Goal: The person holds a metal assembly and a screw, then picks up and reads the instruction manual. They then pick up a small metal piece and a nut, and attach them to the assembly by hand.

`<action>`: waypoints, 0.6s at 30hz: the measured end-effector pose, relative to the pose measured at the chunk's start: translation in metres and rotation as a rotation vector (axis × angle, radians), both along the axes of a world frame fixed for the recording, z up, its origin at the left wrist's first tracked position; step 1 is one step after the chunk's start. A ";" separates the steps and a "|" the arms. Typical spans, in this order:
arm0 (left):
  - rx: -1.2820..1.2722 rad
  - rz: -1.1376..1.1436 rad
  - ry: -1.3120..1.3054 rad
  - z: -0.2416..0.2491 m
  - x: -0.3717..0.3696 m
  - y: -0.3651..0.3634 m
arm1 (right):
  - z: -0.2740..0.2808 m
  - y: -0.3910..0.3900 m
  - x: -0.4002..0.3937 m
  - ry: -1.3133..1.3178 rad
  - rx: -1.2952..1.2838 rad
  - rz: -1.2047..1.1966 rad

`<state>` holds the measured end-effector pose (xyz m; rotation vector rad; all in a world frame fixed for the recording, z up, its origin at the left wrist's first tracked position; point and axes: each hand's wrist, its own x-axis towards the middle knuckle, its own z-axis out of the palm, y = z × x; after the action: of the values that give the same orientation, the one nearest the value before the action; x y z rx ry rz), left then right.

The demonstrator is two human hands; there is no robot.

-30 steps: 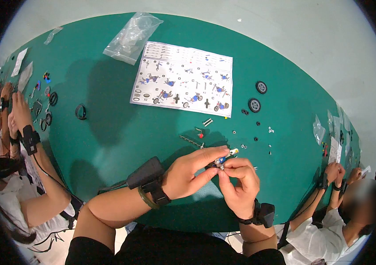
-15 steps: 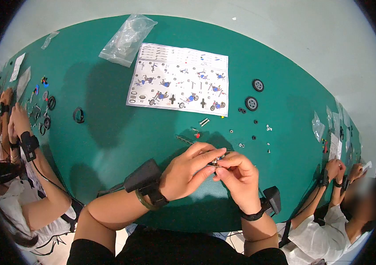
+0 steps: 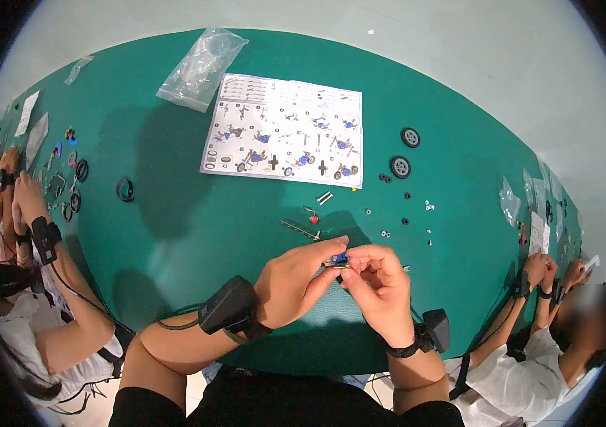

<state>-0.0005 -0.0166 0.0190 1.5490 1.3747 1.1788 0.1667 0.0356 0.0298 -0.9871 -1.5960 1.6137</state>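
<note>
Part [image 3: 336,259] btwn hands [image 3: 289,280]; sheet [image 3: 283,131] beyond, bag [image 3: 202,70] L, wheels [image 3: 400,167] R.

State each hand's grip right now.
Left hand: closed, holding a small, partly hidden blue-and-dark assembly.
Right hand: closed, apparently pinching the same assembly.

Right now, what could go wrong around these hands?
1. Drop: the blue part is small, pinched in the fingertips of the left hand, with the right hand working close against it; it could slip out.
2. Bump: the metal strip lies just beyond the left hand, so a reach forward might shove it.
3. Loss: the silvery bits lie loose on the table; a sleeve-level sweep of the arm could scatter them.
</note>
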 end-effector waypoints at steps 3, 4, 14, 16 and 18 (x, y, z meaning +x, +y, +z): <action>0.021 0.026 -0.169 -0.013 0.004 0.002 | -0.005 0.000 0.000 -0.008 -0.023 -0.015; 0.055 0.041 -0.225 -0.017 0.006 0.004 | -0.007 0.001 0.000 -0.009 -0.024 -0.016; 0.172 -0.034 0.069 -0.013 -0.003 0.006 | 0.000 0.000 -0.002 0.063 0.009 0.011; 0.174 -0.031 0.078 -0.010 -0.002 0.007 | -0.001 0.001 -0.002 0.070 0.011 0.025; 0.240 -0.020 0.155 -0.008 -0.003 0.008 | -0.001 0.002 -0.001 0.064 0.041 0.023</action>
<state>-0.0033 -0.0084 0.0107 1.8523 1.3505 1.2705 0.1655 0.0372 0.0284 -0.8899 -1.5963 1.6059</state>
